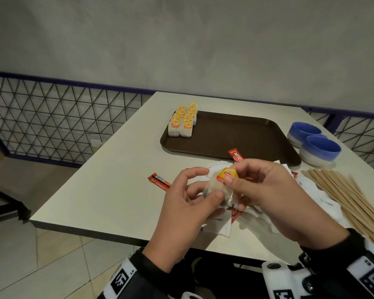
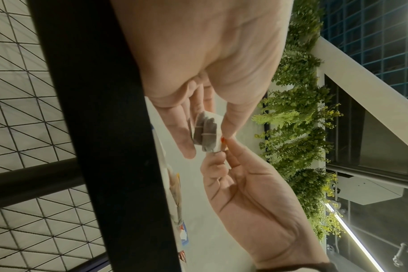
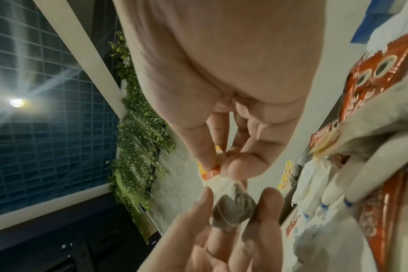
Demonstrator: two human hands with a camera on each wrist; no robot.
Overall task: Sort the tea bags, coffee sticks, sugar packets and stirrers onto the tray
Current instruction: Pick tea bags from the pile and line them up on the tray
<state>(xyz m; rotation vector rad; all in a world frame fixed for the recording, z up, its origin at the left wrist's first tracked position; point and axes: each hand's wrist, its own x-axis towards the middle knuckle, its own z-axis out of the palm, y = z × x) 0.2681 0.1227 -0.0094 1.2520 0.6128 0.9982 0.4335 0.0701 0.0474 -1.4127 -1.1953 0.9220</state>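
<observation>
I hold one tea bag [image 1: 214, 186] with both hands above the table's near edge. My left hand [image 1: 205, 190] pinches its white pouch [image 2: 206, 134] between thumb and fingers. My right hand [image 1: 231, 175] pinches the yellow and red tag [image 1: 227, 173] at its top [image 3: 211, 174]. The brown tray [image 1: 235, 137] lies beyond, with several tea bags [image 1: 183, 121] in two rows at its far left corner. Red coffee sticks [image 1: 160, 181] and white sugar packets [image 1: 218, 225] lie under and around my hands. Wooden stirrers [image 1: 350, 201] lie in a pile on the right.
Two blue and white bowls [image 1: 315, 145] stand right of the tray near the table's right edge. A wire mesh fence [image 1: 52, 117] runs behind and left of the table. The table's front edge [image 1: 117, 234] is just below my hands.
</observation>
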